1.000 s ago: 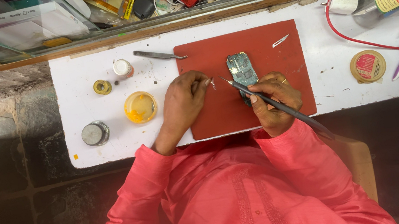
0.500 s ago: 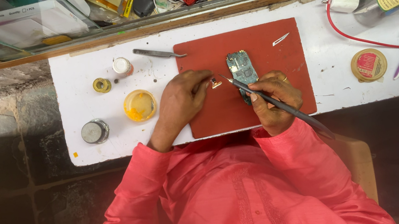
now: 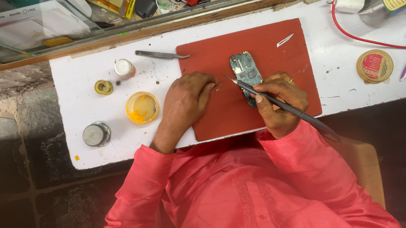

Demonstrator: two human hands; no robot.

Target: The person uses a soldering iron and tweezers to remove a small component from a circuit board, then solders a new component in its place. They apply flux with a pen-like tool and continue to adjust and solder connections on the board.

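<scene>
A small green circuit board (image 3: 245, 73) lies on a red mat (image 3: 269, 57) on the white worktop (image 3: 85, 106). My right hand (image 3: 280, 100) grips a thin dark soldering iron (image 3: 287, 110), its tip just left of the board's lower part. My left hand (image 3: 188, 100) rests on the mat to the left of the board, pinching a tiny piece (image 3: 218, 86) between its fingertips; what the piece is cannot be made out.
Metal tweezers (image 3: 160, 55) lie at the mat's top left, a small blade (image 3: 285, 40) at its top right. A yellow flux tub (image 3: 142, 108), small tins (image 3: 96, 134) and a little bottle (image 3: 124, 68) stand left. A red wire (image 3: 361, 36) and round tin (image 3: 374, 66) lie right.
My left hand has slid slightly left and down from the board with the tiny piece. The iron's tip has shifted a little left of the board.
</scene>
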